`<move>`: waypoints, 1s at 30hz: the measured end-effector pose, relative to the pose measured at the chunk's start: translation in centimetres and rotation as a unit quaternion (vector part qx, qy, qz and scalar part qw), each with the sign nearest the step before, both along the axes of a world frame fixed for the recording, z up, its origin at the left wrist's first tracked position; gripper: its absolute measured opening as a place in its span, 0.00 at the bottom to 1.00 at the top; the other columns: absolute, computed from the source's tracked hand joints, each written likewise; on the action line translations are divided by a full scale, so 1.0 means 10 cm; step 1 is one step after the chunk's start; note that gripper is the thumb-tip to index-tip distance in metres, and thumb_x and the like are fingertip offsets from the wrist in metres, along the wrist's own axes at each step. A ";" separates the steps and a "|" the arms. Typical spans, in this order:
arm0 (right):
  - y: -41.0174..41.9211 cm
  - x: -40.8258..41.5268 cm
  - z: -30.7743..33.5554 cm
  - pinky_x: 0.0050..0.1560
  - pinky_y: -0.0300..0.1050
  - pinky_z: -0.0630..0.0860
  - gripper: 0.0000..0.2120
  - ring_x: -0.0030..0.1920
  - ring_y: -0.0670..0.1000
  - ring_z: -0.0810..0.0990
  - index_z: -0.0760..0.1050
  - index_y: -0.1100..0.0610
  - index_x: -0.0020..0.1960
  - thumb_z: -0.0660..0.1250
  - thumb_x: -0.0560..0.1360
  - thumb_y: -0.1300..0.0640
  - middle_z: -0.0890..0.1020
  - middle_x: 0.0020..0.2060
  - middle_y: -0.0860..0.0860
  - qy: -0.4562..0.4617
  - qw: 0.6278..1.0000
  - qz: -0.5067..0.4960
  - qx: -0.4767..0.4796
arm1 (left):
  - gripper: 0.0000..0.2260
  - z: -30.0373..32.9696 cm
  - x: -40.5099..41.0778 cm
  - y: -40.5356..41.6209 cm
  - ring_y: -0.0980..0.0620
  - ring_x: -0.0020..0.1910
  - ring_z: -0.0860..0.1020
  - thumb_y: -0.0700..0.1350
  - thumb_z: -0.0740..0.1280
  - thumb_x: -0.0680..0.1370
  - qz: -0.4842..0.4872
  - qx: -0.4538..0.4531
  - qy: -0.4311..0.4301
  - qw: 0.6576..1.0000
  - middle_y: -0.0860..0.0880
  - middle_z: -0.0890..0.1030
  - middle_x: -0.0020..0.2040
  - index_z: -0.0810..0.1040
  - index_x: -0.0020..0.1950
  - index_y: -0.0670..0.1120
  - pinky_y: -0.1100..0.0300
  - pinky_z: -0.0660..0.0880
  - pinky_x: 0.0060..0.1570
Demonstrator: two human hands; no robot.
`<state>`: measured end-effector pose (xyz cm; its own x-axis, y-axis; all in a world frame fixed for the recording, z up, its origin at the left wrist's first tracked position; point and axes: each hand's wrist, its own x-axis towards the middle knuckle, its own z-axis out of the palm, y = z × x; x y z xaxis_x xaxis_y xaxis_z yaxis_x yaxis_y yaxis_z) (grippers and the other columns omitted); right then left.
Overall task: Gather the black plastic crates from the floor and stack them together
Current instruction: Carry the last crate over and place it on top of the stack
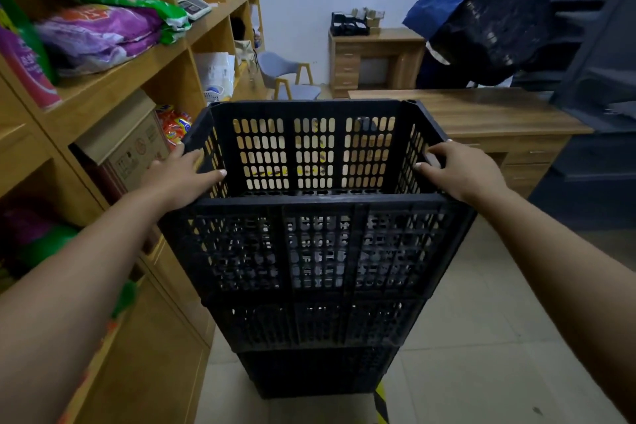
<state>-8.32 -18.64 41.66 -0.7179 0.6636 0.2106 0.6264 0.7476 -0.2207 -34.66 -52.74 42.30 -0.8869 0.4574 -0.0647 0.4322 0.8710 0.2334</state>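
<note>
Two hands: both grip the top crate [316, 203], one on each short side.
Left hand [179, 179]: fingers curl over the left rim, thumb lying along the near edge.
Right hand [461, 169]: fingers hook over the right rim, thumb on the inner side of the wall.
Stack [316, 327]: black slotted crates sit one on another on the tiled floor [481, 337]; three layers show, and the lowest is dark and hard to read.
Top crate position: it rests squarely on the crate below, upright and with nothing in it.
Floor mark: a yellow and black striped strip [380, 399] lies at the foot of the stack.
Left side: a wooden shelf unit [137, 69] holds purple and green bags [103, 24] and a cardboard box [134, 144].
Behind the stack: a long wooden desk [481, 113] stands just beyond it.
Far end: a grey chair [285, 76] and a smaller desk [375, 55] stand by the white wall.
Upper right: a blurred dark blue bag [481, 7] hangs in view.
</note>
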 end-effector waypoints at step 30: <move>0.02 -0.04 0.00 0.63 0.57 0.71 0.35 0.71 0.63 0.66 0.65 0.42 0.73 0.58 0.71 0.28 0.51 0.79 0.53 -0.096 0.994 -0.010 -0.054 | 0.38 0.00 -0.07 0.02 0.34 0.75 0.50 0.72 0.55 0.73 -0.001 -0.032 -0.017 0.999 0.51 0.43 0.79 0.51 0.78 0.57 0.39 0.55 0.71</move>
